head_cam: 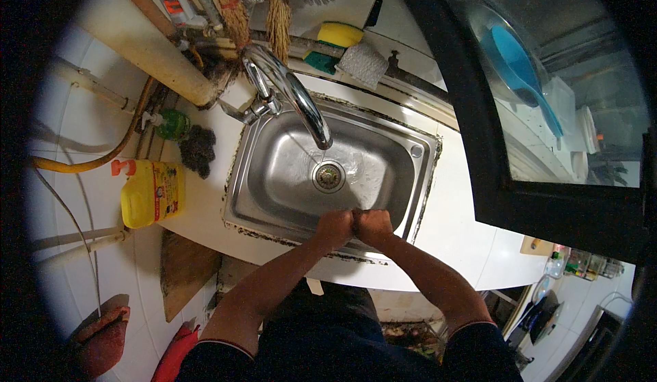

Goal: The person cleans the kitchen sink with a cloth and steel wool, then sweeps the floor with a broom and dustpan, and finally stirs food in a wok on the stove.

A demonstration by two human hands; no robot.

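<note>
Both my hands are closed side by side over the near right part of a stainless steel sink [287,202]. My left hand [336,228] and my right hand [374,228] meet at a small dark thing between the fists; what it is cannot be told. From the chrome faucet [308,107] a thin stream falls towards the drain strainer [329,176], and water lies on the basin floor. A dark scouring pad [198,151] rests on the counter left of the sink, beside a green pump bottle [173,124].
A yellow jug [154,192] stands at the counter's left. Behind the sink are a yellow sponge [340,34], a bubble-wrap-like piece [362,65] and straw brushes [278,18]. A dark-framed window panel [462,125] juts over the counter's right side.
</note>
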